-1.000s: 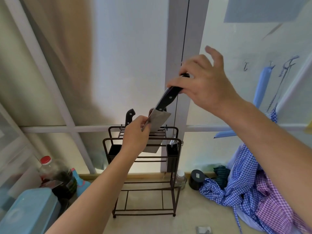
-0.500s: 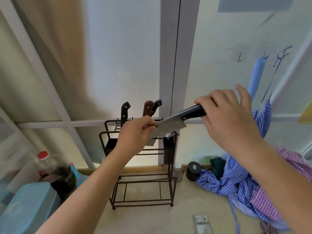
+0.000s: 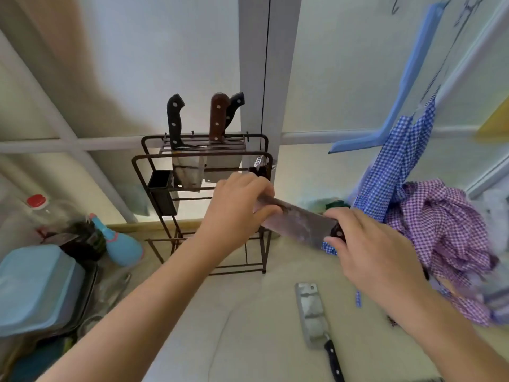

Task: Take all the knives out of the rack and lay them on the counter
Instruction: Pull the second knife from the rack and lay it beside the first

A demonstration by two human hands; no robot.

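Observation:
A dark wire rack stands on the beige counter against the window. Three knives remain in it: a black-handled one at the left, a brown-handled one and another black-handled one beside it. A cleaver hangs level in front of the rack's right side, above the counter. My right hand grips its black handle, and my left hand pinches the far end of the blade. Another cleaver with a black handle lies flat on the counter below.
Checked blue and purple cloths pile up at the right. A blue spray bottle, a red-capped bottle and a light blue tub crowd the left. A black cup hangs on the rack's left side.
Both hands have brought the cleaver out of the rack and down to the right, turning it level. The view has tilted down, showing more counter and the lying cleaver.

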